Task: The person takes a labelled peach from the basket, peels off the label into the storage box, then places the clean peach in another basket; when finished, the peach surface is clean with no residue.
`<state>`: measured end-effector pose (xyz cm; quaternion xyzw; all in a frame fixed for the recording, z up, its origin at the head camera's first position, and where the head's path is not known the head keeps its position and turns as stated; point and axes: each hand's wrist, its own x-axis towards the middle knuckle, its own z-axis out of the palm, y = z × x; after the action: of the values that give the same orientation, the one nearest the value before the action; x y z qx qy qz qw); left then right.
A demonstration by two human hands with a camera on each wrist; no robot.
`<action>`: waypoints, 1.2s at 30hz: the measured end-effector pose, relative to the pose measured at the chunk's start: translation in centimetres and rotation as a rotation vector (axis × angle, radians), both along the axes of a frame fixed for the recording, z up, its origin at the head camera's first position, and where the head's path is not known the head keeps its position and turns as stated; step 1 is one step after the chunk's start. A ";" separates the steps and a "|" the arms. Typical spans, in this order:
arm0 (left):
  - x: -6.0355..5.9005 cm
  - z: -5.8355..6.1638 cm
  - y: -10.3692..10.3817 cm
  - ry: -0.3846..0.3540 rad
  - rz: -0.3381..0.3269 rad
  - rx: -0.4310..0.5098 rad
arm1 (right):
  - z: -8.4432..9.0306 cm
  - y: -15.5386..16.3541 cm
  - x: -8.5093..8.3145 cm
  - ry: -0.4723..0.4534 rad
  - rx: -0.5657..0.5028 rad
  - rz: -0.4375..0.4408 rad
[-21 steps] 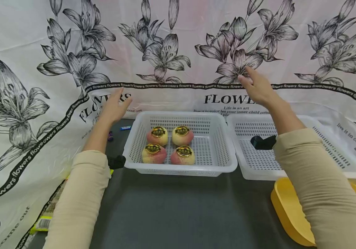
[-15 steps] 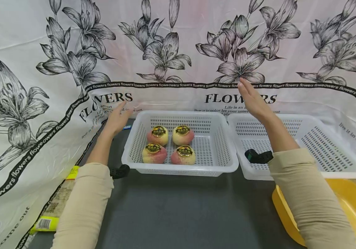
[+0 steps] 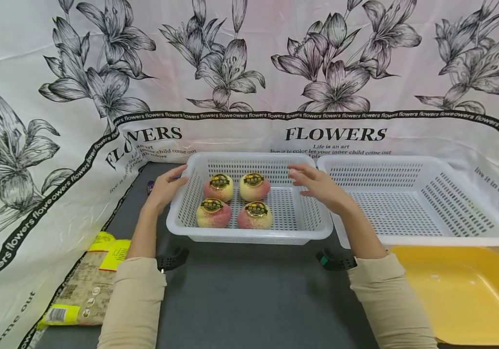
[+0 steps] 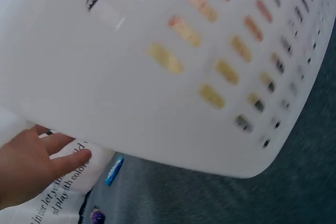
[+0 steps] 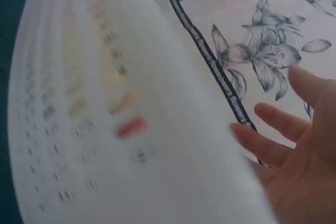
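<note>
A white perforated plastic basket (image 3: 249, 235) stands mid-table in the head view, with several pink-and-yellow peaches (image 3: 255, 215) bearing black-and-gold labels in its left half. My left hand (image 3: 164, 190) is at the basket's left rim, fingers stretched out; in the left wrist view, some fingertips pass behind the rim, so contact cannot be told. Over the basket's right end hovers my right hand (image 3: 321, 188), its fingers spread and loosely bent. Nothing is held in that hand (image 5: 299, 140) in the right wrist view, where the basket wall (image 5: 173, 182) looks blurred.
A second white basket (image 3: 406, 208) adjoins on the right. Nearer stands a yellow tub (image 3: 463, 291). A yellow-ended plastic packet (image 3: 85, 286) lies at left. Behind the left hand are a small blue item (image 4: 114, 170) and a purple one (image 4: 97, 215). Flower-print sheeting (image 3: 232, 131) hangs behind.
Both hands have come down and back from near the sheeting to the two ends of the basket. The right hand has also moved left. The basket and peaches look unmoved.
</note>
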<state>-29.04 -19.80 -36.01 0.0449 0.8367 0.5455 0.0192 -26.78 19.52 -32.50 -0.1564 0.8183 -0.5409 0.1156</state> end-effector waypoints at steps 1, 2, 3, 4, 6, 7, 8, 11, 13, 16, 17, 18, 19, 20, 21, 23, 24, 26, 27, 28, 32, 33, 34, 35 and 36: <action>0.2 -0.2 0.0 -0.006 -0.005 0.008 | -0.4 -0.4 0.1 -0.020 -0.003 0.014; 0.4 -0.4 0.0 -0.014 -0.009 0.016 | -0.8 -0.7 0.1 -0.039 -0.007 0.025; 0.6 -0.6 -0.1 -0.020 -0.012 0.019 | -1.2 -1.1 0.2 -0.051 -0.006 0.036; 0.8 -0.8 -0.1 -0.021 -0.015 0.022 | -1.5 -1.4 0.2 -0.062 -0.001 0.047; 1.2 -1.1 -0.1 -0.029 -0.018 0.042 | -2.2 -2.0 0.1 -0.080 0.016 0.071; 1.3 -1.3 -0.1 -0.034 -0.022 0.062 | -2.5 -2.2 0.1 -0.090 0.030 0.080; 1.5 -1.4 -0.1 -0.037 -0.025 0.082 | -2.7 -2.4 0.1 -0.097 0.051 0.087; 1.9 -1.8 -0.1 -0.052 -0.041 0.137 | -3.1 -2.8 0.2 -0.096 0.131 0.118; 2.1 -2.1 -0.1 -0.061 -0.050 0.170 | -3.3 -3.1 0.3 -0.086 0.182 0.135; 2.4 -2.4 -0.2 -0.071 -0.057 0.212 | -3.1 -3.8 0.5 -0.047 0.249 0.142; 2.5 -2.5 -0.2 -0.075 -0.055 0.233 | -3.1 -4.1 0.6 -0.038 0.265 0.136; 2.6 -2.6 -0.2 -0.082 -0.051 0.258 | -3.1 -4.4 0.7 -0.041 0.265 0.131; 2.7 -2.7 -0.2 -0.085 -0.051 0.281 | -3.1 -4.7 0.7 -0.043 0.270 0.121; 2.7 -2.8 -0.2 -0.088 -0.050 0.305 | -3.1 -5.1 0.8 -0.047 0.274 0.109; 2.8 -2.9 -0.2 -0.091 -0.049 0.330 | -3.2 -5.5 0.8 -0.060 0.270 0.101; 3.0 -3.1 -0.1 -0.096 -0.045 0.378 | -3.3 -6.0 0.9 -0.105 0.250 0.082; 3.1 -3.2 0.0 -0.096 -0.045 0.401 | -3.3 -6.2 0.9 -0.123 0.246 0.076; 3.3 -3.4 0.0 -0.092 -0.043 0.438 | -3.3 -6.5 0.9 -0.160 0.236 0.059; 3.4 -3.4 0.0 -0.089 -0.043 0.448 | -3.4 -6.6 0.9 -0.175 0.235 0.052; 3.5 -3.4 0.1 -0.086 -0.043 0.458 | -3.5 -6.7 0.8 -0.179 0.242 0.045; 3.6 -3.3 0.1 -0.081 -0.054 0.462 | -3.7 -7.0 0.9 -0.178 0.286 0.032; 3.6 -3.3 0.1 -0.083 -0.055 0.460 | -3.9 -7.1 0.9 -0.172 0.295 0.038; 3.6 -3.3 0.1 -0.085 -0.058 0.461 | -3.9 -7.1 0.9 -0.167 0.298 0.045; 3.6 -3.3 0.1 -0.088 -0.060 0.461 | -4.0 -7.2 1.0 -0.168 0.298 0.046; 3.6 -3.2 0.1 -0.091 -0.061 0.460 | -4.0 -7.2 0.9 -0.168 0.296 0.051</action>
<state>-25.46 -19.73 -39.24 0.0486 0.6867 0.7226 0.0625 -25.84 12.31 -36.54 -0.1125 0.8724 -0.4224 0.2189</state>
